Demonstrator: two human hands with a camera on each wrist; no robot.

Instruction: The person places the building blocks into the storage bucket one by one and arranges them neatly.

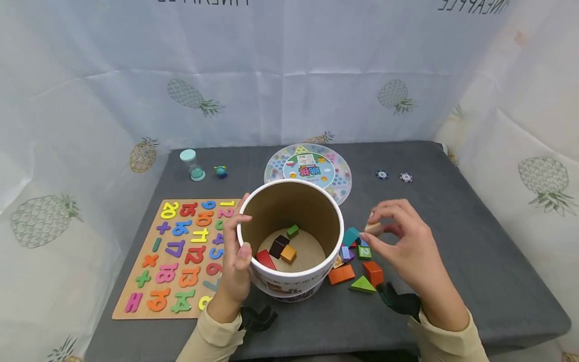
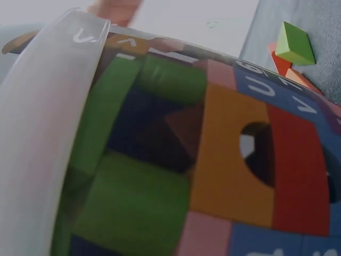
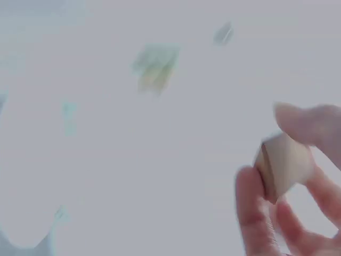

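A round cardboard bucket (image 1: 289, 203) with a white rim is tilted toward me in the head view. Inside lie a red block (image 1: 265, 260), dark blocks (image 1: 279, 246), an orange block (image 1: 288, 254) and a green block (image 1: 292, 231). My left hand (image 1: 236, 261) holds the bucket's left side by the rim. Its printed wall (image 2: 234, 154) fills most of the left wrist view. To the right of the bucket, my right hand (image 1: 409, 241) pinches a plain wooden block (image 1: 373, 229) between thumb and fingers, above loose coloured blocks. That block (image 3: 285, 165) also shows in the right wrist view.
Loose blocks, including an orange one (image 1: 341, 274) and a green triangle (image 1: 363, 284), lie right of the bucket. A number board (image 1: 151, 236) lies left. Behind are an hourglass (image 1: 192, 165), a small toy (image 1: 220, 171), a round lid (image 1: 339, 176) and two chips (image 1: 382, 174).
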